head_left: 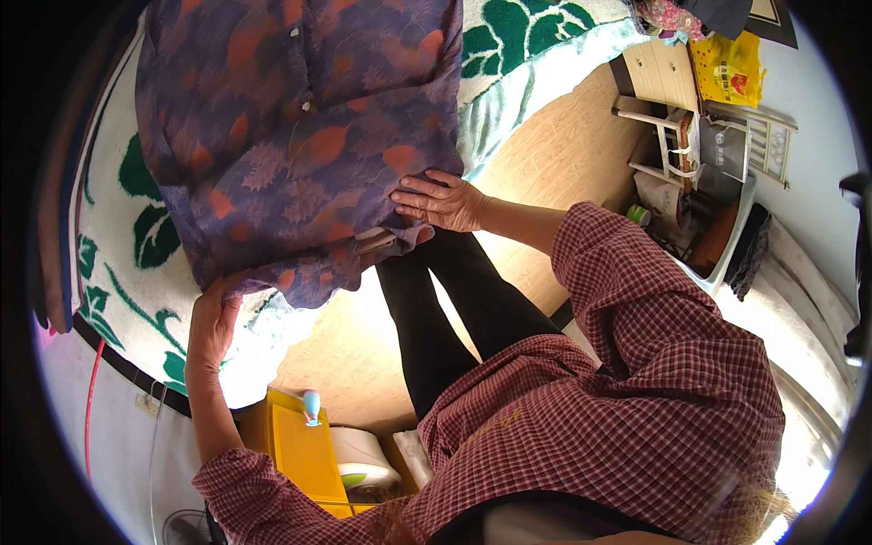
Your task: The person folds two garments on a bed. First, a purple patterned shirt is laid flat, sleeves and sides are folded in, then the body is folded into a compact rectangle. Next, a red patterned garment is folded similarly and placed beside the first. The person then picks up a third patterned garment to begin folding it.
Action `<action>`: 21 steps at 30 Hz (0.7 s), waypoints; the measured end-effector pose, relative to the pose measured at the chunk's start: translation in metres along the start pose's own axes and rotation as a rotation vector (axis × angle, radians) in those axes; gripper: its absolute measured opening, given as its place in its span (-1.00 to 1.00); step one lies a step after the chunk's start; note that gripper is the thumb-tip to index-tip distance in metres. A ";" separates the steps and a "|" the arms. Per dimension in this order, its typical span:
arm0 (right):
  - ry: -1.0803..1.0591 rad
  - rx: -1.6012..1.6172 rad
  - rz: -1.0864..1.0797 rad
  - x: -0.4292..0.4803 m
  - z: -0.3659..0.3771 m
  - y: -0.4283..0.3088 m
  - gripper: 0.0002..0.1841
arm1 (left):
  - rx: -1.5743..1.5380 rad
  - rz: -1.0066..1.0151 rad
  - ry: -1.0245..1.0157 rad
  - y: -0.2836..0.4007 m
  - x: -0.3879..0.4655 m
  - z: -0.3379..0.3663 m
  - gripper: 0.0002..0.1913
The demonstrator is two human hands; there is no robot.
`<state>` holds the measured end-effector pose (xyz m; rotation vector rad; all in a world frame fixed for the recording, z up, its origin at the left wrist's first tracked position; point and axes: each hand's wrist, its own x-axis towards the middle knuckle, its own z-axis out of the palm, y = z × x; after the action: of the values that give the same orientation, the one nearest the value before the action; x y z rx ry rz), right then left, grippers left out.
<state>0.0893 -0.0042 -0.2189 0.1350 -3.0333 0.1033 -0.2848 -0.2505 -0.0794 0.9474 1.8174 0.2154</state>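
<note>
A purple button-front garment with orange and mauve leaf prints lies spread over the bed, its near edge rumpled and partly turned up. At its lower left corner my left hand grips the fabric, with the fingers hidden in the cloth. My right hand rests on the lower right part, back of the hand up and fingers pointing left. Its thumb is out of sight, so I cannot tell whether it pinches the hem. Under the garment is a cream blanket with green leaf patterns.
A yellow cabinet stands at the lower left, bearing a small pale blue object. At the right are a metal-framed chair, a yellow plastic bag and a grey bin of items. Wood-look floor borders the bed.
</note>
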 end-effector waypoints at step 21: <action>0.103 2.063 1.197 0.039 -0.064 0.123 -0.48 | -1.010 -0.029 0.320 -0.074 0.066 -0.048 -0.77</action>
<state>0.0461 0.1198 -0.1589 -1.2766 -1.1212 2.6243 -0.3734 -0.2419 -0.1449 0.1640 1.6623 1.1861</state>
